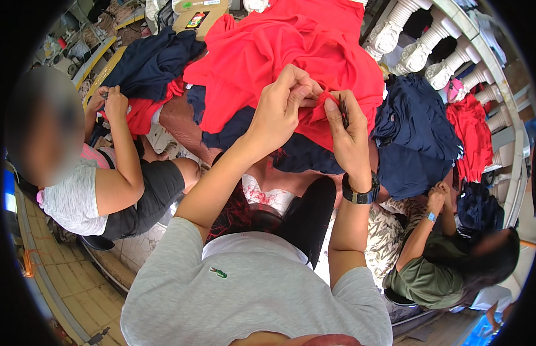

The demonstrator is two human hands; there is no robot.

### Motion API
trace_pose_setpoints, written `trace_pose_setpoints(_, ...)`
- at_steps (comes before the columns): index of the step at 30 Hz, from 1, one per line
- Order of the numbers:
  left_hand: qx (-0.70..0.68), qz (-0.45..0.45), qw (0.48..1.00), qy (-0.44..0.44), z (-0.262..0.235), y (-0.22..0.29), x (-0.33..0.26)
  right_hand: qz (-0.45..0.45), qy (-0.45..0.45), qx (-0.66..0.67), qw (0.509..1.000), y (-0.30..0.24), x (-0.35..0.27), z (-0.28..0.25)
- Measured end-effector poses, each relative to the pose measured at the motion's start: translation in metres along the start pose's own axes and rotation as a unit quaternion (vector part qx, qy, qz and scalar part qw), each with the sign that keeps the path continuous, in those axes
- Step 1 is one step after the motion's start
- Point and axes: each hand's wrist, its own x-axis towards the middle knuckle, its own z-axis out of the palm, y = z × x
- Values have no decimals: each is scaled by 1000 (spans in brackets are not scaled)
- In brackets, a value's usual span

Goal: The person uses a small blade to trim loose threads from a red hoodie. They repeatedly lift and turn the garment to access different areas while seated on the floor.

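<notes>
A big heap of red cloth (253, 63), soft and wrinkled like knit garments, lies in front of me. My left hand (281, 108) is closed at its near edge, thumb and fingers pinching a bit of the red cloth. Close beside it, my right hand (351, 137) holds a small dark pair of thread snips (343, 112) between thumb and fingers, with a bunched fold of the same cloth against the fingers. The two hands nearly meet. What lies exactly between the left fingertips is too small to make out.
Navy garments (415, 130) are piled to the right, beside another red pile (471, 135). More navy cloth (149, 63) lies at the left. A person (123, 167) sits on my left, another (435, 271) on my right, both with hands at work. A white balustrade (415, 55) curves along the far right.
</notes>
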Motion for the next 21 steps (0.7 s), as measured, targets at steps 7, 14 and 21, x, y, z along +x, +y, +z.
trace_pose_setpoints(7,200,179,962,-51,-9,-8,1,-23,-9,-55,998,-6,0,0)
trace_pose_setpoints(14,259,139,954,-56,-15,-13,8,-60,6,-96,994,-4,-1,-2)
trace_pose_setpoints(21,7,417,894,161,-60,111,3,-204,310,-45,927,-83,-14,-51)
